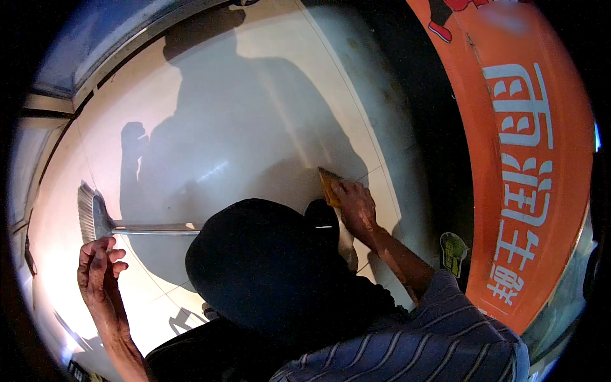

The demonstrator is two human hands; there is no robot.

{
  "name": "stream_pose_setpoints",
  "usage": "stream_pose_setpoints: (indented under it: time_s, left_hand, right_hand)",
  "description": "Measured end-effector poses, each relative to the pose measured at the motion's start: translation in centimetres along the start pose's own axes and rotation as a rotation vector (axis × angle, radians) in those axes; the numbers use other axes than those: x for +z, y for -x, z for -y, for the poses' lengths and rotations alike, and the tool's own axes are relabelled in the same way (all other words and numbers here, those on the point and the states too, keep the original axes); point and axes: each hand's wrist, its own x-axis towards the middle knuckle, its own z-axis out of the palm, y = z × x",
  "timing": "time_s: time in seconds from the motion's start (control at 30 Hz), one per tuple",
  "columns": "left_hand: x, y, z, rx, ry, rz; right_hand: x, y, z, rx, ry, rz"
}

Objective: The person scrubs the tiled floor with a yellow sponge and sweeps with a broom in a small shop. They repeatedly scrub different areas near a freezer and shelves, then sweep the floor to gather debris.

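My left hand is raised at the left with its fingers loosely curled and apart, and I see nothing in it. Just beyond its fingertips in the view is the head of a broom with pale bristles. The broom's metal handle runs right over the pale tiled floor, then passes behind a black rounded shape that covers the middle. At right, my right hand grips a flat yellow-brown piece with a dark edge; its material is unclear. My shadow lies across the floor.
An orange panel with large white writing curves along the right, beside a dark strip bearing a green sticker. A framed edge bounds the floor at upper left. Below the right hand is a dark, shoe-like shape.
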Motion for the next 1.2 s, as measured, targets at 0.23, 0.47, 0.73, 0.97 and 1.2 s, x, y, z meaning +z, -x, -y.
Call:
stream_pose_setpoints:
  time_s: [0.23,0.47,0.73,0.97,1.2]
  left_hand:
    - [-1.4,-0.1,0.7,-0.001,-0.026,-0.001]
    - [-2.0,0.1,0.4,-0.015,-0.045,0.0]
    - [-0.9,0.0,0.6,-0.006,-0.049,-0.015]
    - [-2.3,0.3,0.7,-0.002,-0.108,-0.066]
    - [-1.1,-1.0,1.5,-0.015,-0.03,-0.009]
  right_hand:
    - [1.0,-4.8,-1.0,-0.036,0.065,-0.051]
    - [-0.7,-6.2,-1.9,-0.097,0.082,-0.244]
    - [-2.3,-8.4,-2.4,-0.046,0.038,-0.286]
    - [-2.1,-2.2,-7.7,0.124,-0.124,-0.435]
    - [2.8,-8.2,-19.3,0.284,-0.068,-0.45]
